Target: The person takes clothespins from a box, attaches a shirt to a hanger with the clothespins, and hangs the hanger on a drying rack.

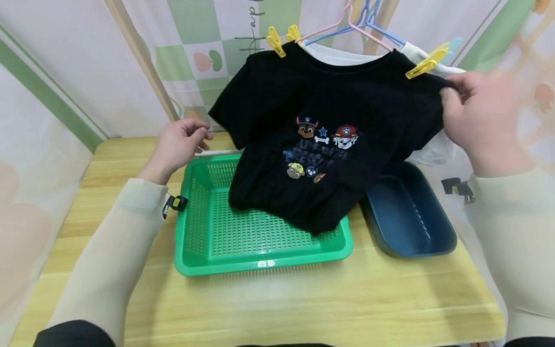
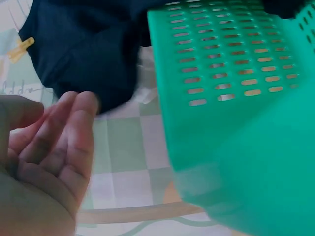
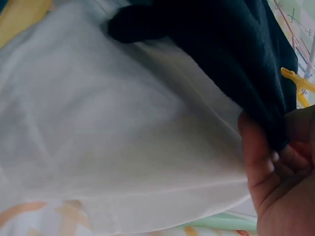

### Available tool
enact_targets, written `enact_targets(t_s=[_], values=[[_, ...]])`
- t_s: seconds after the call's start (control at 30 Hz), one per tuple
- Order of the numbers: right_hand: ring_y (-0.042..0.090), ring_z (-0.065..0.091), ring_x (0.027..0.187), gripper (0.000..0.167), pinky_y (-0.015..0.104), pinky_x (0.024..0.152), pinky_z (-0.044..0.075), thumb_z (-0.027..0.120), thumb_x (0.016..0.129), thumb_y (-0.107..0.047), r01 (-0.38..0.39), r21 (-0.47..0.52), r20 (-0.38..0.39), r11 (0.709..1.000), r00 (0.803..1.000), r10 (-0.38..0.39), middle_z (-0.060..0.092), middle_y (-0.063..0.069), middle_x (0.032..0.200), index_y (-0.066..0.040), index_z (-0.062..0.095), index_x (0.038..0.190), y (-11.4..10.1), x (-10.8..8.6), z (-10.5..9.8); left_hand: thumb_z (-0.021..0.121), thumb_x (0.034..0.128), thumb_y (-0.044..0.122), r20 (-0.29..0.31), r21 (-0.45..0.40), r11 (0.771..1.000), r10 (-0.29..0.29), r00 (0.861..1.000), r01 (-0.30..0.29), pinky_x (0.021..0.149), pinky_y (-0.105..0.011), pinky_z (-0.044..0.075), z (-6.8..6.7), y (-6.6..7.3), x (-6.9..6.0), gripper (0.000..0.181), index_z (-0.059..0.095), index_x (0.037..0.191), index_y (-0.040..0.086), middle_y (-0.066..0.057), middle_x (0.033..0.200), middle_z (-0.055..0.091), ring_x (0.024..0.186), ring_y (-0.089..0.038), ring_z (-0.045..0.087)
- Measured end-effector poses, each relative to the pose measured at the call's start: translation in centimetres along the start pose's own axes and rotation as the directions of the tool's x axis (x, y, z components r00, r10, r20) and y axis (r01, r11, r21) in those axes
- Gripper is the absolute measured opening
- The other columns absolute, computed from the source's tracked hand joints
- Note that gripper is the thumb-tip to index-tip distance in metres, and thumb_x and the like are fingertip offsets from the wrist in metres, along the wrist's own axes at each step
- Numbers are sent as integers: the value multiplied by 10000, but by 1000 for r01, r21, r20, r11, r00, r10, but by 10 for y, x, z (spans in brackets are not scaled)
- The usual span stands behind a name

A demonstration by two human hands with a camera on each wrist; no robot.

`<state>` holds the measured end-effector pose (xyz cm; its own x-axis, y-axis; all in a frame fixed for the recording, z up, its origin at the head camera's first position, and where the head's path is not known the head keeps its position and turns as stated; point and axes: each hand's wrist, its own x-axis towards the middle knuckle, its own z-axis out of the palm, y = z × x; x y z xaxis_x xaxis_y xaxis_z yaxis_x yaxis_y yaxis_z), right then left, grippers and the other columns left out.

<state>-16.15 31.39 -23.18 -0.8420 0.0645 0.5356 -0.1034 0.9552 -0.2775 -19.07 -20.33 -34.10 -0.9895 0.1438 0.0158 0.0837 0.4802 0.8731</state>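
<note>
A black T-shirt (image 1: pixel 269 96) with cartoon dogs printed on its front hangs from a pink hanger (image 1: pixel 342 23). Yellow clothespins (image 1: pixel 428 61) clip it at both shoulders. My right hand (image 1: pixel 483 118) pinches the sleeve on the right; in the right wrist view the dark cloth (image 3: pixel 236 54) bunches between thumb and fingers. Left of the other sleeve, my left hand (image 1: pixel 179 144) holds nothing, its fingers loosely bent. In the left wrist view its fingertips (image 2: pixel 86 102) come close to the sleeve edge; whether they touch I cannot tell. A white garment (image 3: pixel 98 123) hangs behind the T-shirt.
Below the shirt stands a green perforated basket (image 1: pixel 264 264) on the wooden table (image 1: pixel 303 303). A dark blue basin (image 1: pixel 407 212) sits to its right. Blue hangers (image 1: pixel 392 36) hang behind the pink one. A wooden pole (image 1: pixel 143 58) and patterned curtains (image 1: pixel 186 29) stand at the back.
</note>
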Motion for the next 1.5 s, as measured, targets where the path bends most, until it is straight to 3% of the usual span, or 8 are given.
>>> enact_targets(t_s=[0.2,0.43,0.63,0.7,0.9,1.0,1.37,1.5], values=[[259,496,862,432,328,767,366,509,940,-256,-38,81,-58,996,997,42,613,235,1029,22,623,1252,-3,-14,4,503,1062,257,93,119,993,-30,995,18,862,-425,521,-1,-2,-8,307,642,1272,83,-74,1175,669,1012,-250,662],[369,470,1118,494,389,995,341,547,866,-263,225,203,-340,953,929,-147,594,212,1122,80,615,1214,-35,-41,-1,513,1052,254,216,380,923,-27,976,-59,976,-534,412,-7,6,-27,353,624,1310,41,-167,1258,634,1148,-337,574],[246,562,647,208,361,646,409,613,912,-206,347,163,151,924,916,-371,663,60,743,-36,732,899,-47,-62,8,528,1047,268,343,447,881,-8,939,-155,987,-551,407,-8,9,-38,394,588,1379,65,-175,1161,675,1113,-337,595],[187,547,600,184,382,588,423,652,943,-243,276,170,445,946,835,-324,644,-13,695,-102,733,858,-48,-67,17,540,1042,270,406,460,863,6,914,-210,992,-546,409,-7,11,-36,409,579,1389,57,-166,1167,678,1123,-335,599],[188,549,580,546,366,591,435,531,989,-564,-15,104,912,994,400,-90,582,6,606,-110,687,730,-40,-75,48,582,1021,239,490,522,813,-39,871,-257,970,-520,445,4,26,-16,400,604,1329,-16,-163,1237,655,1106,-317,622],[203,567,595,606,367,617,446,526,961,-625,-96,99,946,990,317,-63,589,37,622,-81,682,743,-35,-78,63,600,1008,244,501,572,784,-101,859,-241,931,-497,465,15,35,-6,336,673,1227,-1,-132,1126,687,993,-277,637],[227,635,620,330,357,554,506,587,1029,-278,-172,247,829,954,547,-116,681,40,733,-53,609,788,-39,-81,76,654,971,394,458,704,683,-229,859,-193,807,-411,483,71,43,19,376,647,759,84,-65,784,609,771,-251,586],[257,687,661,278,356,602,568,556,1046,-194,-420,388,788,820,612,-60,686,133,784,25,542,874,-39,-76,73,630,988,297,450,701,687,-217,867,-192,762,-404,487,77,38,19,300,649,781,81,-77,801,612,766,-254,583]])
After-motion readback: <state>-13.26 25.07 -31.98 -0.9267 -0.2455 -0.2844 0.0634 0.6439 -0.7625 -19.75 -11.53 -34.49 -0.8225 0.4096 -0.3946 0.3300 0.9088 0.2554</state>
